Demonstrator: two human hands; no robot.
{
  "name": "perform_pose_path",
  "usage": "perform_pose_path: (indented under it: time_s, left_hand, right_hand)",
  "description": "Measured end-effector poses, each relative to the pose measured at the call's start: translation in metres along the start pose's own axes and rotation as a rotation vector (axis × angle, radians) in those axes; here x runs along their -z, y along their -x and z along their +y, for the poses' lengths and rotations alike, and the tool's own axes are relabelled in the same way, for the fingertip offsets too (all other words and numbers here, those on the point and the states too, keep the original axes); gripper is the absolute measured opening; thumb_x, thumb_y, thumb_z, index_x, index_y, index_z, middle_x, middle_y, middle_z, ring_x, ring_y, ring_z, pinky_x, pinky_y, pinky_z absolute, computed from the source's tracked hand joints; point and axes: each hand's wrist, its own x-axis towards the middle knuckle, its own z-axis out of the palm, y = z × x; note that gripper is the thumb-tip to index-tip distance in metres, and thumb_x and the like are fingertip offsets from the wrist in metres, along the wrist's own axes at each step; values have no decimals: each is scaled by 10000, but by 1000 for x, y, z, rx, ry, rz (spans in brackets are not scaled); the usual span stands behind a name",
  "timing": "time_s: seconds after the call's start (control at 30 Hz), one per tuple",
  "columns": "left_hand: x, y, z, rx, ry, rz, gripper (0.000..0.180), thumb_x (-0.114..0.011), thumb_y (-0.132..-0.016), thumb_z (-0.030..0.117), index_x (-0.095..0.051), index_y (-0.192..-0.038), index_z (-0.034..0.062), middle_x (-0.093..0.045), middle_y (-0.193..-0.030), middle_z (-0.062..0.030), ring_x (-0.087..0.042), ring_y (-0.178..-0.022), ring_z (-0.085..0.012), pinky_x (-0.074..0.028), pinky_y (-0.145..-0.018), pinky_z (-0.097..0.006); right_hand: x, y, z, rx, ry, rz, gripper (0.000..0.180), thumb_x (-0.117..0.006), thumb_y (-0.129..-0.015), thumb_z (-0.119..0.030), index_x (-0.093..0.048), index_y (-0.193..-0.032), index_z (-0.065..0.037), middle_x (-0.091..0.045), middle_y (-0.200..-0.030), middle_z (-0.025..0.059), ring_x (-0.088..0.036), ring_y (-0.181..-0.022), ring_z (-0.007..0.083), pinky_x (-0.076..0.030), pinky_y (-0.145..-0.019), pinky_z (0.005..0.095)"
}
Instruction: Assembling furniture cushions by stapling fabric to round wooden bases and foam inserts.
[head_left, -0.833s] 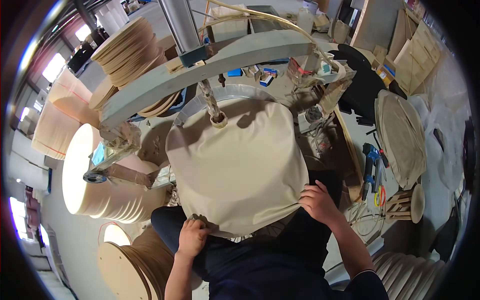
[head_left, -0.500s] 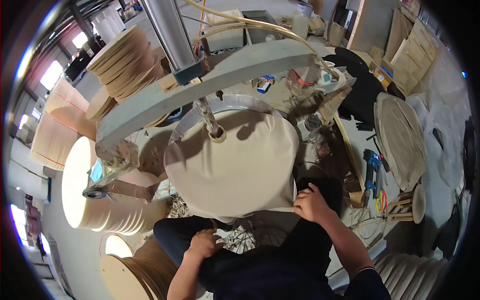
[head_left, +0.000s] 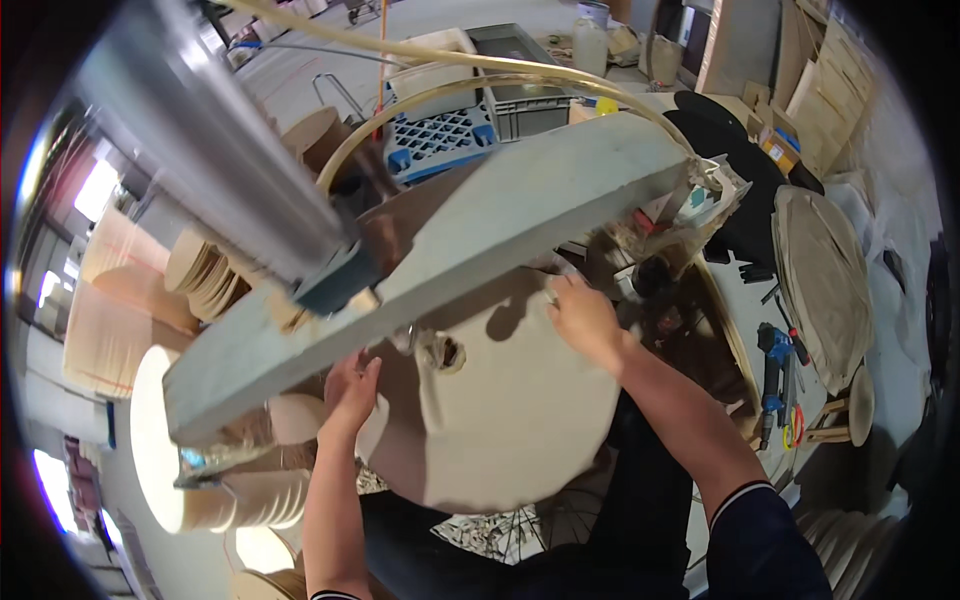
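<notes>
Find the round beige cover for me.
In the head view, the round beige cover appears near the centre, just below the grey beam, between the left hand by its left side and the right hand at its upper right.

We reach forward with both forearms [head_left: 335, 505], left hand [head_left: 350, 395] upright, thumb [head_left: 373, 370] apart, fingertips partly hidden; right hand [head_left: 585, 322] farther forward, palm down, fingers [head_left: 563, 292] bent

The scissors [head_left: 794, 428] lie right of the fabric cover [head_left: 525, 425].
</notes>
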Motion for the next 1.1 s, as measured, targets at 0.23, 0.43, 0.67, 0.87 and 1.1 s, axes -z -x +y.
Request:
perform_pose_path:
  time_s: [0.23, 0.43, 0.67, 0.87, 1.1]
  left_hand:
    - [-60, -64, -97, -348, -311, 103, 497, -618, -1012, 356, -626, -1374, 15, -671, -1333, -230, -615, -1242, -435, -489, -1078, -454]
    - [-51, -57, -136, -354, -130, 81, 494, -605, -1022, 356, -624, -1377, 14, -664, -1346, -232, -610, -1254, -429, -482, -1087, -451]
    - [-37, -73, -158, -394, 83, 61, 491, -591, -1032, 356, -621, -1382, 12, -655, -1360, -233, -604, -1267, -421, -475, -1098, -449]
    - [-30, -105, -154, -441, 284, 55, 489, -578, -1041, 356, -619, -1386, 11, -648, -1372, -234, -598, -1278, -415, -469, -1107, -446]
    - [-33, -132, -138, -481, 536, 10, 487, -564, -1052, 356, -616, -1390, 10, -639, -1386, -236, -592, -1291, -407, -462, -1117, -443]
  right_hand:
    - [-72, -54, 16, -32, 116, -29, 215, -569, -967, -133, -564, -1153, -27, -628, -1188, 214, -739, -868, 416, -607, -725, 539]
    - [-97, -62, 30, 73, 140, 212, 88, -588, -960, -108, -623, -993, -34, -676, -1063, 194, -728, -869, 404, -596, -735, 512]
    - [-64, -73, 27, 142, -271, 387, 182, -610, -989, -181, -662, -1033, -13, -679, -1082, 197, -686, -970, 428, -551, -840, 522]
    - [-69, -100, 53, 264, 187, 362, 353, -622, -1000, -265, -652, -1271, -41, -703, -1130, 206, -692, -991, 449, -546, -876, 529]
    - [-109, -131, 72, 106, 124, 559, 390, -600, -1018, -308, -638, -1320, -64, -704, -1159, 215, -691, -1014, 449, -543, -897, 526]
